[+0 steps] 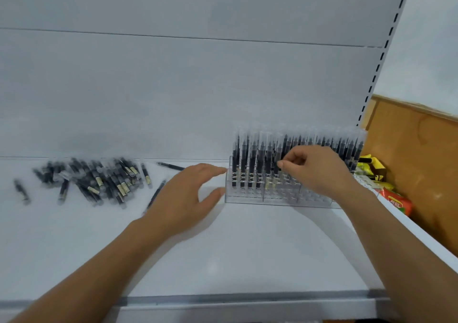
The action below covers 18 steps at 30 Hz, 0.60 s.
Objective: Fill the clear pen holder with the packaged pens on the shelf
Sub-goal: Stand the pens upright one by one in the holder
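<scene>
The clear pen holder (244, 195) stands on the white shelf (223, 248) at the right, its rear rows packed with several upright packaged black pens (252, 159). My right hand (319, 171) is over the holder's middle and pinches one packaged pen standing in a slot. My left hand (183, 196) lies open on the shelf, with its fingertips touching the holder's left end. A heap of several packaged pens (91, 178) lies on the shelf at the left. A few loose pens (155, 196) lie between the heap and my left hand.
The shelf's white back panel (173, 87) rises behind everything. A slotted upright (379, 69) marks the shelf's right end. Beyond it are a wooden panel (421, 161) and colourful packets (394, 201). The shelf's front edge (247, 298) runs near the bottom.
</scene>
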Tool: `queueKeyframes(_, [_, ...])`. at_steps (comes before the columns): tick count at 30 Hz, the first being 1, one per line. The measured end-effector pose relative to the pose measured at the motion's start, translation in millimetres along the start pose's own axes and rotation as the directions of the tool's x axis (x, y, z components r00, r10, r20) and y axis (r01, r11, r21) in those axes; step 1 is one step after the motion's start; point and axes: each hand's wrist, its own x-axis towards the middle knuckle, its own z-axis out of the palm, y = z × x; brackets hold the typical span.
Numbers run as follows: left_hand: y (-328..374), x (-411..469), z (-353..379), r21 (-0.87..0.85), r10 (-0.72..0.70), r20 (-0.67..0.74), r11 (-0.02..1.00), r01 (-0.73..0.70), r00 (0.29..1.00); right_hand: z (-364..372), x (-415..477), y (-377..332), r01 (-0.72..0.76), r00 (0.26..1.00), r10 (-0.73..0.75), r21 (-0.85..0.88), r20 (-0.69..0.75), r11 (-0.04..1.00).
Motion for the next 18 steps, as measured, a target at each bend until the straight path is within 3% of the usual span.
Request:
queueKeyframes(7, [-45,-46,-41,0.203,-0.293,-0.063,0.932,0.300,0.954,25,5,-94,0.189,0.972,-0.191,0.025,0.136,0.982])
queueKeyframes(11, [-52,-55,-41,0.229,-0.390,-0.026,0.894,0.385,0.921,73,25,-150,0.311,0.933,-0.284,-0.098,0.218,0.945])
queueKeyframes(14, [-55,-55,-38,0.231,-0.425,-0.033,0.877,0.421,0.904,109,49,-174,0.327,0.928,-0.265,-0.232,0.262,0.916])
queueKeyframes(18, [-57,-56,-37,0.230,-0.433,-0.070,0.870,0.437,0.899,139,68,-183,0.261,0.938,-0.172,-0.288,0.301,0.921])
